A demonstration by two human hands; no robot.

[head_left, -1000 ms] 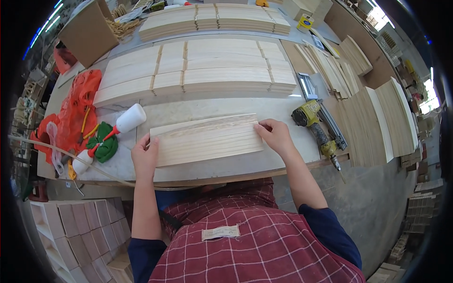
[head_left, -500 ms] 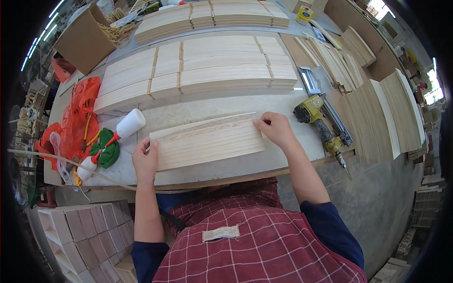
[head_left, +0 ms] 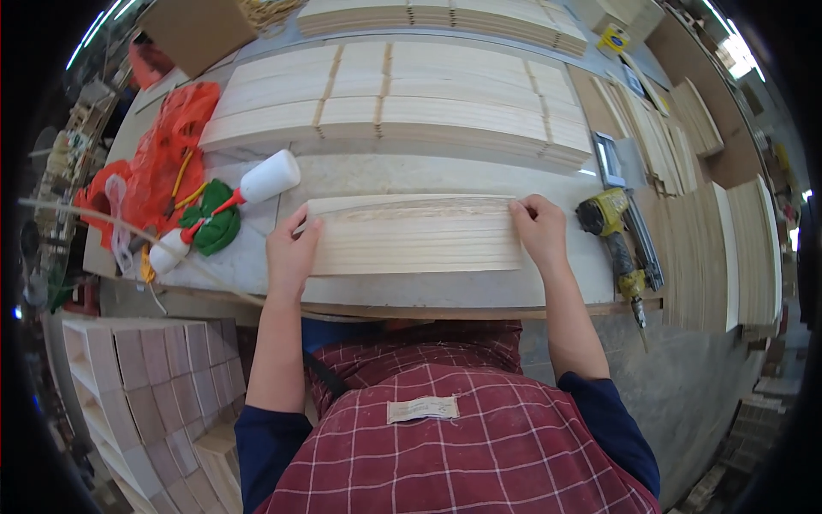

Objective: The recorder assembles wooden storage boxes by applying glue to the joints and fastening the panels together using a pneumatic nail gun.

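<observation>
A pale wooden board (head_left: 415,240) with a rough, darker streak along its far edge is held level over the near part of the worktable (head_left: 445,291). My left hand (head_left: 293,253) grips its left end, thumb on the upper face. At the opposite end, my right hand (head_left: 539,230) pinches the far right corner between thumb and fingers. Left of my left hand lie a white glue bottle with a red nozzle (head_left: 270,176), a green cloth bundle (head_left: 218,218) and a second, smaller glue bottle (head_left: 169,251).
Stacked pale boards (head_left: 462,120) span the table beyond my hands. A yellow-green nail gun (head_left: 612,214) lies to the right, beside upright thin panels (head_left: 698,257). Red plastic bags (head_left: 167,171) sit at the left. Wooden boxes (head_left: 158,385) are piled below the table's left side.
The board has turned from slanting up to the right to nearly square with the table edge. Both hands still hold its ends. The whole view has shifted a little.
</observation>
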